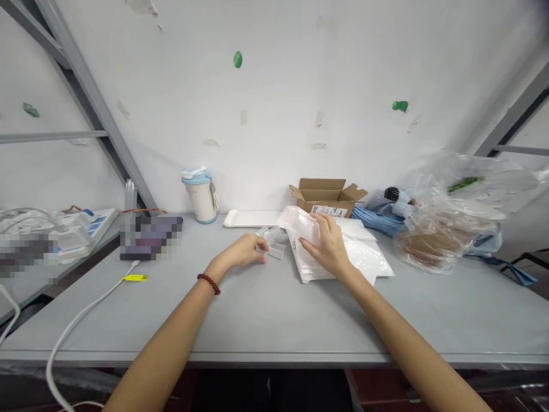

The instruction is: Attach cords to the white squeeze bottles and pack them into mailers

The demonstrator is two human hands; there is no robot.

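My left hand (244, 250), with a dark red bead bracelet on its wrist, is closed in a pinch on a small clear plastic strip (277, 252). More clear plastic strips (274, 234) lie just behind it on the table. My right hand (329, 245) grips a translucent white plastic pouch (298, 222) between thumb and fingers, its far end tilted up. Under that hand lies a stack of flat white plastic packets (364, 257). The pouch's contents cannot be made out.
Behind the packets stands an open cardboard box (323, 197), left of it a long white tray (251, 218). A cream cup with blue lid (201, 194) stands by the wall. Right are a blue cloth (375, 220) and clear plastic bags (446, 229); left, a cable (90, 309).
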